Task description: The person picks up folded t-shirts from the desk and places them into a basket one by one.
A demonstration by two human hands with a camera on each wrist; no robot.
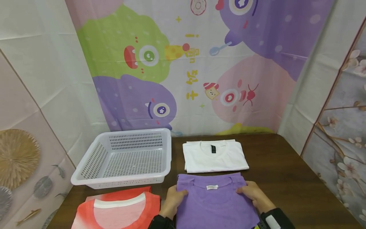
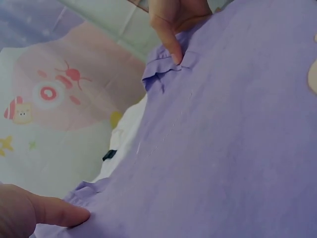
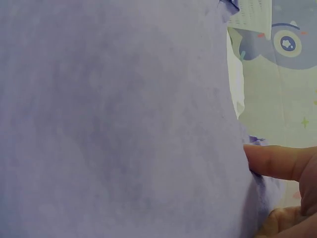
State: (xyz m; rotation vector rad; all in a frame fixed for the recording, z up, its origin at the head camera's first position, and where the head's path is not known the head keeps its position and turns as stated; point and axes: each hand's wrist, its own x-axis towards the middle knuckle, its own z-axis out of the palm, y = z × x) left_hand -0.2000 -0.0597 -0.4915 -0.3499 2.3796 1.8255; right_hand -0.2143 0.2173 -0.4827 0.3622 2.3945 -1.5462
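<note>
A folded purple T-shirt [image 1: 211, 206], its neckline and white label toward the far side, is held between both hands at the front of the table. My left hand [image 1: 172, 198] pinches its left edge, the thumb lying on top of the cloth. On the opposite edge my right hand [image 1: 255, 195] pinches the shirt the same way. In the left wrist view the purple cloth [image 2: 223, 129] stretches between the two thumbs. The right wrist view shows the right thumb [image 3: 275, 161] pressed on the shirt's edge. Fingers beneath the cloth are mostly hidden.
Just beyond the purple shirt lies a folded white T-shirt [image 1: 214, 160] with a black label. A white perforated basket [image 1: 121, 181] stands at the back left. In front of it is a red-and-pink shirt [image 1: 120, 216]. The brown table [image 1: 300, 184] meets a cartoon-printed curtain [image 1: 194, 111].
</note>
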